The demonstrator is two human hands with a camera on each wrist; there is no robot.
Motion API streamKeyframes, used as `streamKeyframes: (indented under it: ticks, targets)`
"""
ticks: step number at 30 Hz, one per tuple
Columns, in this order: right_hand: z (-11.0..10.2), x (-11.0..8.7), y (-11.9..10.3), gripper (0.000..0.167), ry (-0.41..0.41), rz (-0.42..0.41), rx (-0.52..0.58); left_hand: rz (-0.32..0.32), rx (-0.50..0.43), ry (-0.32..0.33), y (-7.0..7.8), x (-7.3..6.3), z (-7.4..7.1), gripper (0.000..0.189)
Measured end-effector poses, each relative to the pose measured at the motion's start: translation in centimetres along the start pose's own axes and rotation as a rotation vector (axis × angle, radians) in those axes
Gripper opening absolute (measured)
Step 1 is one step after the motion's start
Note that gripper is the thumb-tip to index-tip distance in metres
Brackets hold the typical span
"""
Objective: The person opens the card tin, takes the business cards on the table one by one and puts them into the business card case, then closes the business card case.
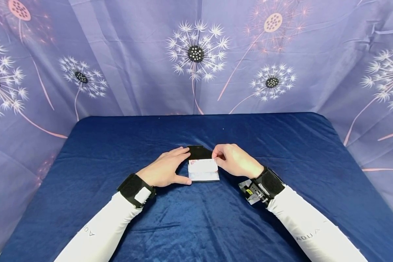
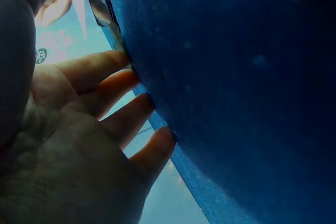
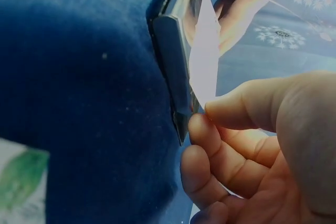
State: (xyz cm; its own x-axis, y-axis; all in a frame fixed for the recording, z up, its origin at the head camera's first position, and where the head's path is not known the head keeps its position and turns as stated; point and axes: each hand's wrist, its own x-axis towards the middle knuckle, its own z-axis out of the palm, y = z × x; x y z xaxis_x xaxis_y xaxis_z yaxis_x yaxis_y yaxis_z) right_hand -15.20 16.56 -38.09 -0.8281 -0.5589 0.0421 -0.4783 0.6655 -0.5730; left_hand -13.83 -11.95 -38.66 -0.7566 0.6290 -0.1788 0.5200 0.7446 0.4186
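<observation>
The right sleeve reads "AQUA"; the left sleeve, only partly.

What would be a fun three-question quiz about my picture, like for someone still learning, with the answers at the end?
1. Which hand pinches the white card?
2. True or false: both hands are pinching something.
3. Fill in the colour: the cloth on the table is ____.

Key:
1. The right hand.
2. False: the left hand has its fingers stretched out.
3. Blue.
</observation>
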Motion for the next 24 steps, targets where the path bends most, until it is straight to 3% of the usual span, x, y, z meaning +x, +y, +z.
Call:
streamKeyframes:
  ticks: [13, 24]
  targets:
    - [0.19, -0.19, -0.03, 0.01, -0.059, 0.006, -0.013, 0.008, 0.001, -0.003, 0.05, 0.0, -0.1, 0.096]
    - [0.23, -0.43, -0.07, 0.009, -0.041, -0.042, -0.063, 0.005, 0.006, -0.001, 0.11, -0.01, -0.06, 0.096]
